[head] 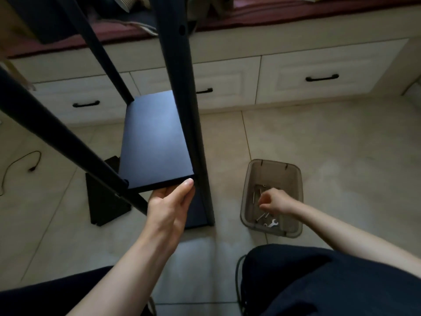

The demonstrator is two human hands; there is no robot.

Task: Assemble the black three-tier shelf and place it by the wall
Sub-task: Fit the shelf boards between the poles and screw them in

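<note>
Partly, right hand (272, 201) hides screws (260, 217).

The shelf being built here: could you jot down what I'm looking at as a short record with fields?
setting: tiled floor before cream drawers
shelf frame: black posts upright, not finished
shelf board: black board between the posts, roughly level
left hand: left hand holds the board's near edge from below, thumb at the edge
right hand: right hand reaches into the parts bin, fingers curled; what it holds cannot be told
parts bin: clear plastic bin on the floor with bolts and a small wrench
loose part: another black panel flat on the floor
</note>
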